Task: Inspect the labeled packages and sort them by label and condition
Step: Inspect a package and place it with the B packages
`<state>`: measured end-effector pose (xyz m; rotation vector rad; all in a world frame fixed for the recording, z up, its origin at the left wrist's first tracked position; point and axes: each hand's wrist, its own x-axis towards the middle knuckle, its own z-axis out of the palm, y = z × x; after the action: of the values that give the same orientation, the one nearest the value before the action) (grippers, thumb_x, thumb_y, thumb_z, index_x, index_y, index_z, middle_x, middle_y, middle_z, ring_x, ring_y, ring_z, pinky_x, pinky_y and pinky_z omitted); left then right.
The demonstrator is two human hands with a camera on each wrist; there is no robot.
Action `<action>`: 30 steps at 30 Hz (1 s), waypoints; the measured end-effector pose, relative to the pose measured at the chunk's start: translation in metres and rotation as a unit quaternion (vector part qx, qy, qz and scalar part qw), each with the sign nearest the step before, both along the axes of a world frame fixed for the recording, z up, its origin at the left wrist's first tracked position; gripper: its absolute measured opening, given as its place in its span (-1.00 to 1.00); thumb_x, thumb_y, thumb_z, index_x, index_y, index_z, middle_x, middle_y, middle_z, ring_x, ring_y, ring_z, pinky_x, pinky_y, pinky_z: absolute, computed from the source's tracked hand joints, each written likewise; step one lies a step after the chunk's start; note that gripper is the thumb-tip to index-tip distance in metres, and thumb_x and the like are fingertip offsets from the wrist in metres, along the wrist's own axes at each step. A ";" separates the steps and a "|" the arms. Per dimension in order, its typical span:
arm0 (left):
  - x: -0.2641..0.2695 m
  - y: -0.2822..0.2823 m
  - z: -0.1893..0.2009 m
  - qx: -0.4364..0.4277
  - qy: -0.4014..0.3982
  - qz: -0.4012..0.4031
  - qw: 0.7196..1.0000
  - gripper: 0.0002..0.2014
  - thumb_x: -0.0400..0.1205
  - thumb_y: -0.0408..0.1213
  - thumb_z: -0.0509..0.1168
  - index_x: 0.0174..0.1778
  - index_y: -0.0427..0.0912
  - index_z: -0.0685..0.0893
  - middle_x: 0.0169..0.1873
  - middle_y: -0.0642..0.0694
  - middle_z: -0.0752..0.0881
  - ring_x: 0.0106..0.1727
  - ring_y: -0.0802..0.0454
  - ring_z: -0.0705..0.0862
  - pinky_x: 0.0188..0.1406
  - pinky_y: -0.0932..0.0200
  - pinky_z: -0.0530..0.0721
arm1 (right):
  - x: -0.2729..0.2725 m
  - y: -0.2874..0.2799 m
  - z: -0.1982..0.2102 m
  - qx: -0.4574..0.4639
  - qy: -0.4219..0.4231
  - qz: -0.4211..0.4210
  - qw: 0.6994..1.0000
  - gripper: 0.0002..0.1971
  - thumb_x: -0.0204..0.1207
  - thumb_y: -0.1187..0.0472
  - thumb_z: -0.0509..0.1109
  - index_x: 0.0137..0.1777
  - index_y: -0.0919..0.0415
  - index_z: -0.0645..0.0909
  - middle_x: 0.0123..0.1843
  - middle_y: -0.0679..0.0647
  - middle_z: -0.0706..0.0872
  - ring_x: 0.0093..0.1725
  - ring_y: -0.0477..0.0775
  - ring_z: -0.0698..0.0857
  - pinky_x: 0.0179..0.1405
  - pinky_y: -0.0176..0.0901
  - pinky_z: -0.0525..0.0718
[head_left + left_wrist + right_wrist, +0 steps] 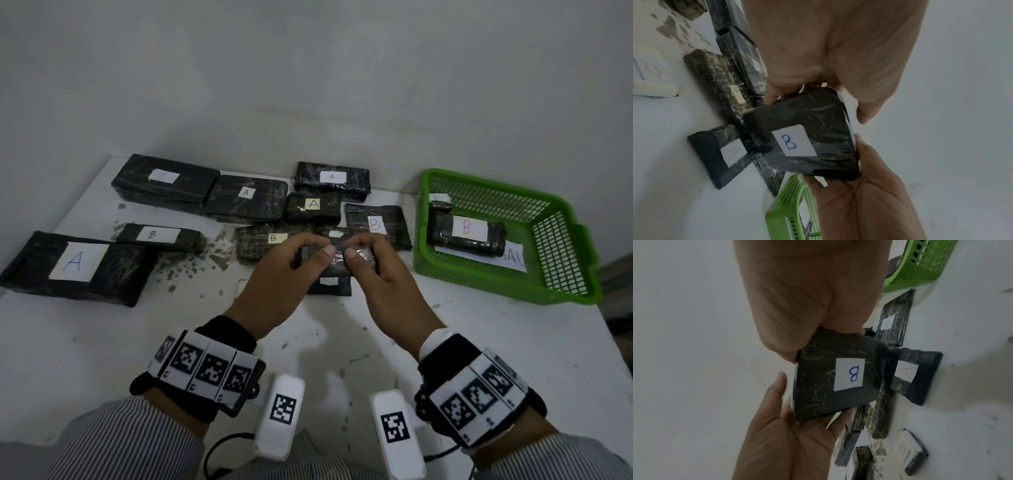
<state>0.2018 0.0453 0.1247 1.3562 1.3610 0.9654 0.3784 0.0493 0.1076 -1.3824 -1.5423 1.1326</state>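
Observation:
Both hands hold one small black wrapped package (337,262) above the middle of the white table (308,342). My left hand (318,246) grips its left end and my right hand (361,248) grips its right end, thumbs on top. The underside carries a white label with a blue B (791,141), also legible in the right wrist view as label B (851,374). The wrap on that face looks scuffed but whole. Below the held package lies a black package labelled A (914,374).
A green basket (507,287) at the right holds a B package (466,233) and a smaller one (440,202). Several black packages labelled A or B lie along the back and left, among them a big A package (75,267). Dark stains mark the table.

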 end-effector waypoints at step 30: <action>-0.025 0.006 0.001 -0.028 -0.122 -0.004 0.992 -0.56 0.67 -0.44 0.38 0.45 -0.10 0.53 0.26 0.00 0.76 0.22 0.17 0.78 0.17 0.23 0.78 | 0.003 0.004 0.016 -0.165 0.165 -0.047 0.971 -0.38 0.39 -0.25 0.46 0.34 0.14 0.62 0.20 0.02 0.79 0.21 0.03 0.74 0.25 -0.04 0.60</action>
<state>0.1767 0.0513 0.1253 1.1595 1.1881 1.0420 0.3811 0.0538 0.1235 -1.3761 -1.0757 1.5234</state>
